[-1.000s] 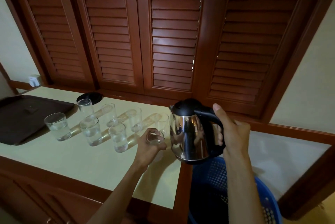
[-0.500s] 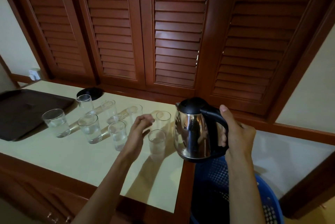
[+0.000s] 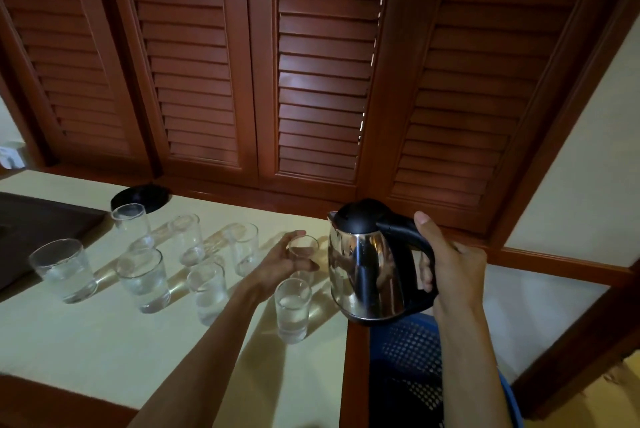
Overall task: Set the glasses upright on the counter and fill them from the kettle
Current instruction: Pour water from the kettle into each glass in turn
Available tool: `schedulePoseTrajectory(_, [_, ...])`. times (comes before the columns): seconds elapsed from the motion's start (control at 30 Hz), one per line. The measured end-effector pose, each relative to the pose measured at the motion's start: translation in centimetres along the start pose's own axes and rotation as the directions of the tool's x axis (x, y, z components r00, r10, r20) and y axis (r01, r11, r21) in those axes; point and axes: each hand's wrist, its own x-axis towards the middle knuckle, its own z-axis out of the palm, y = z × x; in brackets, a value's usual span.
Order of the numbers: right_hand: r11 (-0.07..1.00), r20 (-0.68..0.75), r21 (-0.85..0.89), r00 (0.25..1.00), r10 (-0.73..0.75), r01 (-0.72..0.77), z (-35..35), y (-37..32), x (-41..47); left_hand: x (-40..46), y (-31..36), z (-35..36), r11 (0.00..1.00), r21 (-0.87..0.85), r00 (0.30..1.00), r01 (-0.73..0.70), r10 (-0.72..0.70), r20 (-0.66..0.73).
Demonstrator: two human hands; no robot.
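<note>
we judge most glasses filled; left hand (image 3: 277,263) curls round the back glass (image 3: 303,247), right hand (image 3: 453,265) grips kettle (image 3: 370,261), one pour apparently left.

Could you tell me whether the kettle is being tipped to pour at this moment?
No. The kettle is upright in the right hand, spout level, no water leaving it.

Louvred wooden doors (image 3: 322,64), cream wall (image 3: 581,164), dim light
</note>
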Motion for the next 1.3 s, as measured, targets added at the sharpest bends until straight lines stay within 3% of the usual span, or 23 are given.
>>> schedulePoseTrajectory(0.07, [0.998,0.044,-0.052,0.999,-0.021,0.024,0.4,-0.4,0.5,0.6,-0.4,-0.1,0.995,0.084,0.998,-0.056,0.056,-0.004])
schedulePoseTrajectory(0.23, [0.982,0.127,-0.183,0.991,-0.031,0.054,1.9,-1.8,1.6,1.1,1.0,-0.4,0.99,0.067,0.99,-0.126,0.13,-0.059])
schedulePoseTrajectory(0.43, [0.934,0.26,-0.316,0.962,-0.086,0.169,3.4,-4.3,3.6,1.4,2.7,-0.4,0.915,0.38,0.981,-0.135,0.178,-0.082])
schedulePoseTrajectory(0.53, [0.877,0.348,-0.407,0.931,-0.109,0.254,4.8,-5.7,4.5,1.1,2.8,-0.7,0.895,0.427,0.978,-0.127,0.184,-0.095])
schedulePoseTrajectory(0.9, [0.624,0.595,-0.567,0.791,-0.142,0.538,9.5,-9.5,6.2,-0.1,3.8,-0.6,0.917,0.37,0.985,-0.147,0.171,-0.031])
schedulePoseTrajectory(1.13, [0.555,0.588,-0.64,0.804,-0.093,0.532,11.5,-11.3,6.0,-0.8,3.4,-1.0,0.962,0.241,0.987,-0.127,0.146,-0.061])
schedulePoseTrajectory(1.3, [0.528,0.592,-0.652,0.8,-0.092,0.543,11.9,-12.3,6.2,-0.6,3.5,-1.6,0.961,0.256,0.989,-0.107,0.13,-0.075])
